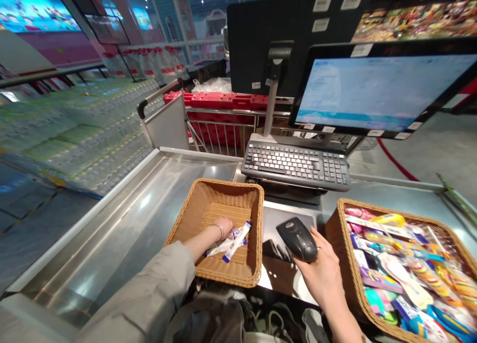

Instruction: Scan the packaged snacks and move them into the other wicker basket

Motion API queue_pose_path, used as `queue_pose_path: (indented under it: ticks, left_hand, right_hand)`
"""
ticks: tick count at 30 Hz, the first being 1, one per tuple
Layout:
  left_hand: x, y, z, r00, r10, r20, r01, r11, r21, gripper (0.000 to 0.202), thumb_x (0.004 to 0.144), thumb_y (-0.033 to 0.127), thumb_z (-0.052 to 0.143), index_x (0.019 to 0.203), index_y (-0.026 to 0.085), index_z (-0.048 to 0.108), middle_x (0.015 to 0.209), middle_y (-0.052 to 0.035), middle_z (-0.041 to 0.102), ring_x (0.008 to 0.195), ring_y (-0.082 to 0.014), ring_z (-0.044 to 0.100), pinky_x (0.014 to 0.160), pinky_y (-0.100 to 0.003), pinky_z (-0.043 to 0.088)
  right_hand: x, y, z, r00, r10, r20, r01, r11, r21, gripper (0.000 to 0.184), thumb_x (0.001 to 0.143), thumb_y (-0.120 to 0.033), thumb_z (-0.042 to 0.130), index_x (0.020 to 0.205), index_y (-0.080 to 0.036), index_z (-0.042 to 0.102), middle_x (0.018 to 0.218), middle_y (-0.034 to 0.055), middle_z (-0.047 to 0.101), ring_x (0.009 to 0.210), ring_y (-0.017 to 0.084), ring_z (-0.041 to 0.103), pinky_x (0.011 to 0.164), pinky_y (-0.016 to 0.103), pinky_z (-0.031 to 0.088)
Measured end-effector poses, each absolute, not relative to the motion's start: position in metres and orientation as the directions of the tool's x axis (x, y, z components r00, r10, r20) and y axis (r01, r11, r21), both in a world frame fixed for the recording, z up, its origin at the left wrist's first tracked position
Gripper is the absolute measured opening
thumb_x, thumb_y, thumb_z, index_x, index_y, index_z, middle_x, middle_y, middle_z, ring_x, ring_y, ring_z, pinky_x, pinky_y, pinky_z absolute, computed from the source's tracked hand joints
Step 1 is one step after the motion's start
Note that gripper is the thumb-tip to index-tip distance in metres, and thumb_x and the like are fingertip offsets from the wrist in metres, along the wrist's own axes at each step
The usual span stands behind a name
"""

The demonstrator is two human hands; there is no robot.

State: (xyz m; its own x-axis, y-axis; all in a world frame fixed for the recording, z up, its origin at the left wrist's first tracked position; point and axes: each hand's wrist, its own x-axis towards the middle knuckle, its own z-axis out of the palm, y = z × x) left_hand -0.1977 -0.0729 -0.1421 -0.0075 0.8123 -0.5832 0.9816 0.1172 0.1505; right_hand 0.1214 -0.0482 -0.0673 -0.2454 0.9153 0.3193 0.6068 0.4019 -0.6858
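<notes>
My left hand [223, 227], with a bracelet at the wrist, reaches down into a brown woven basket [214, 184]. Its fingers are curled together at several slim white-and-blue packets [237, 241] on the basket floor. The fingertips are partly hidden, but a packet seems to be pinched in them. My right hand [325, 266] is wrapped round a black handheld barcode scanner [297, 238], held above the counter just right of that basket. The scanner's head points toward the upper left.
A second woven basket [345, 248] full of colourful packaged goods stands at the right. Behind the scanner are a keyboard [294, 162] and a lit monitor [380, 92] on a stand. The metal counter [126, 209] has a raised left edge. Stacked bottle packs [85, 134] stand beyond it.
</notes>
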Motion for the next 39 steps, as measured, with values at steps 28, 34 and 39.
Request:
queue_pose_path:
  ticks: [28, 34, 39]
  left_hand:
    - [-0.244, -0.079, -0.148, -0.426, 0.862, -0.275, 0.84, 0.489, 0.235, 0.054, 0.077, 0.037, 0.073, 0.126, 0.022, 0.053, 0.141, -0.0135, 0.045, 0.131, -0.0317, 0.041, 0.105, -0.05, 0.037]
    - [-0.242, -0.074, -0.153, 0.001, 0.948, -0.319, 0.981, 0.061, 0.183, 0.051, 0.069, 0.027, 0.08, 0.115, 0.033, 0.06, 0.146, -0.0034, 0.046, 0.143, -0.0263, 0.027, 0.11, -0.046, 0.033]
    - [-0.249, -0.074, -0.162, 0.06, 0.949, -0.311, 0.992, -0.024, 0.12, 0.032, 0.079, 0.03, 0.07, 0.109, 0.029, 0.06, 0.143, -0.0049, 0.05, 0.143, -0.0261, 0.029, 0.107, -0.047, 0.036]
  right_hand:
    - [0.132, -0.053, -0.065, -0.17, 0.931, 0.323, 0.603, 0.357, -0.713, 0.036, 0.073, -0.04, 0.061, 0.102, -0.02, 0.066, 0.115, 0.0107, 0.067, 0.124, 0.029, 0.052, 0.104, 0.05, 0.04]
    - [0.136, -0.054, -0.067, -0.182, 0.919, 0.35, 0.613, 0.384, -0.69, 0.041, 0.075, -0.043, 0.061, 0.107, -0.018, 0.065, 0.117, 0.0126, 0.066, 0.124, 0.029, 0.053, 0.103, 0.05, 0.042]
    - [0.144, -0.057, -0.071, -0.164, 0.927, 0.338, 0.62, 0.363, -0.696, 0.042, 0.075, -0.044, 0.062, 0.107, -0.018, 0.065, 0.117, 0.0134, 0.066, 0.123, 0.031, 0.053, 0.103, 0.051, 0.042]
